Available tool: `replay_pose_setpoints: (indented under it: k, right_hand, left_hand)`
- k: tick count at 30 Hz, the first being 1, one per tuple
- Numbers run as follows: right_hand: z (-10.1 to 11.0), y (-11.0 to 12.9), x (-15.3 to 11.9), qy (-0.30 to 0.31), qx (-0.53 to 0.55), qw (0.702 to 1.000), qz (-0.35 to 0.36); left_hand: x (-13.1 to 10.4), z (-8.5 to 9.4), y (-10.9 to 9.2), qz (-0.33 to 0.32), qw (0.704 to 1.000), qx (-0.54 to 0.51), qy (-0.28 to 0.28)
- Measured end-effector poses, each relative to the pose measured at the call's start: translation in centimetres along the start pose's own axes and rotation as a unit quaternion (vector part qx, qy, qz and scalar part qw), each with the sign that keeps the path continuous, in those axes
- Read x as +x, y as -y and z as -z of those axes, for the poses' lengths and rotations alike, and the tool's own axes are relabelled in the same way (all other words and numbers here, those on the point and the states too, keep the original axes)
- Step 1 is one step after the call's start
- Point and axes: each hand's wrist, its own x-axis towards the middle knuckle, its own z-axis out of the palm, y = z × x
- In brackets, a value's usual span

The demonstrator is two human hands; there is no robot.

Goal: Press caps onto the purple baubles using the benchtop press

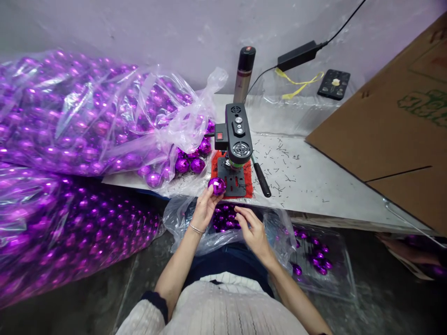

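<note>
Between the fingers of my left hand (206, 205) is a shiny purple faceted ball (219, 186), held at the front left corner of a small black drill press (239, 135). The press stands on a red mat (248, 179), and its black lever handle (261, 180) slants down on the right. My right hand (253, 228) hovers over an open clear plastic bag (195, 237) at my lap, its fingers apart and nothing seen in them. More purple balls (225, 218) lie inside that bag, between my two hands.
Big clear bags of purple balls (80, 116) fill the left side. Loose balls (190, 164) lie left of the press. Behind it stands a spray can (244, 72); a power adapter (300, 55) and phone (334, 84) are farther right. A cardboard box (394, 116) blocks the right.
</note>
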Motion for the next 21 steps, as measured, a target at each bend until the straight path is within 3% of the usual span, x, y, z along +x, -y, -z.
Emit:
replay_pose_setpoints:
  k: [6,12,17,21]
  right_hand:
    - [0.1,-1.2,-1.2,0.032,-0.072,0.996,0.053]
    - [-0.2,-1.9,-2.0,0.056,-0.104,0.99,0.073]
    - [0.1,-2.1,-2.2,0.058,-0.125,0.988,0.076]
    - [0.5,-2.1,-2.0,0.051,-0.13,0.988,0.072]
  left_hand:
    - [2.9,-0.5,0.4,-0.153,0.97,0.188,-0.031]
    - [5.2,-1.0,0.6,-0.266,0.871,0.412,-0.009]
    - [5.9,-0.9,0.3,-0.328,0.805,0.494,0.029]
    - [6.0,-1.2,0.2,-0.34,0.783,0.519,0.047]
